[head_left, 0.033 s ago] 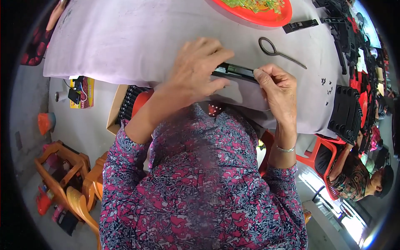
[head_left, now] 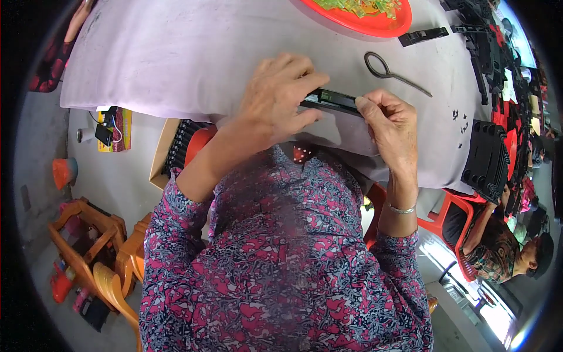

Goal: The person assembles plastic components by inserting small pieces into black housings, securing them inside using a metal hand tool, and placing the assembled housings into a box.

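Note:
A narrow black strip-shaped part [head_left: 333, 100] with a shiny face lies across the gap between my hands, just above the cloth near the table's front edge. My right hand [head_left: 392, 120] pinches its right end between thumb and bent fingers. Around the left end is my left hand [head_left: 275, 97], thumb and forefinger stretched apart above and below the strip; that end is partly hidden by the hand. A metal rod tool with a ring handle [head_left: 388, 74] rests on the cloth beyond my right hand.
A red bowl [head_left: 384, 32] of yellow-green pieces stands at the far side, beside a black slotted part [head_left: 423, 37]. Tiny black bits [head_left: 460, 120] and stacked black parts [head_left: 487, 155] lie on the right. Below the table's left edge is a carton [head_left: 159, 164]. A person [head_left: 498, 252] sits at right.
My left fingers and the strip have shifted very slightly. My right hand keeps its pinch, and all else stays in place.

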The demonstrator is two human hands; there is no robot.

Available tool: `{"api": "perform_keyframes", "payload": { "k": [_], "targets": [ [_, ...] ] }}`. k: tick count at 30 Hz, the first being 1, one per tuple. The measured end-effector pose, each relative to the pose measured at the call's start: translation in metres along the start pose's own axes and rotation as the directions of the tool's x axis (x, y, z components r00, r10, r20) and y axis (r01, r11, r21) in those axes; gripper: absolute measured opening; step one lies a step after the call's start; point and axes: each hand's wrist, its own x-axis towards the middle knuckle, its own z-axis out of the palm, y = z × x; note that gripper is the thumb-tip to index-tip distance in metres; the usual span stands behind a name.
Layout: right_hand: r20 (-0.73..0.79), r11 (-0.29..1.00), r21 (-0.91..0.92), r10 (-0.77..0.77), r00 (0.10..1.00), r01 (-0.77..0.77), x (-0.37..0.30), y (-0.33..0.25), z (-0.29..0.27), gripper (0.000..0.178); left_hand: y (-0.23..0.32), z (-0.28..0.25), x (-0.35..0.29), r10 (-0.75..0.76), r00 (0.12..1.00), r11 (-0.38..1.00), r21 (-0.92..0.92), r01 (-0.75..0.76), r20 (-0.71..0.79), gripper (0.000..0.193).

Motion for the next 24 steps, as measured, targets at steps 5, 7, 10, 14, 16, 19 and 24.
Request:
{"api": "perform_keyframes", "payload": {
  "k": [5, 7, 10, 14, 16, 19, 24],
  "targets": [
    [-0.035, 0.974, -0.224, -0.036, 0.999, 0.027, 0.008, 0.001, 0.007, 0.018, -0.008, 0.007, -0.007, -0.073, 0.989, 0.997, 0.003, 0.074, 0.126, 0.035],
    [-0.045, 0.966, -0.257, -0.033, 0.998, 0.021, 0.009, 0.0, 0.01, 0.019, -0.008, 0.01, -0.008, -0.06, 0.994, 0.998, 0.008, 0.06, 0.087, 0.034],
    [-0.045, 0.943, -0.333, -0.034, 0.998, 0.017, 0.008, -0.005, 0.012, 0.018, -0.006, 0.008, -0.007, -0.062, 0.992, 0.998, 0.012, 0.061, 0.109, 0.032],
    [-0.08, 0.915, -0.401, -0.084, 0.993, 0.046, 0.005, -0.008, 0.015, 0.017, -0.001, 0.009, -0.008, -0.048, 0.995, 0.999, -0.019, 0.05, 0.091, 0.032],
    [-0.1, 0.895, -0.444, -0.089, 0.991, 0.036, 0.003, -0.009, 0.018, 0.017, 0.0, 0.011, -0.01, -0.06, 0.995, 0.998, -0.02, 0.062, 0.078, 0.028],
    [-0.146, 0.882, -0.47, -0.119, 0.982, 0.037, 0.0, -0.008, 0.022, 0.017, -0.002, 0.011, -0.01, -0.064, 0.993, 0.997, -0.037, 0.068, 0.102, 0.031],
    [-0.183, 0.887, -0.462, -0.083, 0.98, -0.012, -0.001, -0.012, 0.024, 0.018, -0.003, 0.012, -0.011, -0.073, 0.993, 0.995, -0.063, 0.08, 0.094, 0.03]
  ]
}}
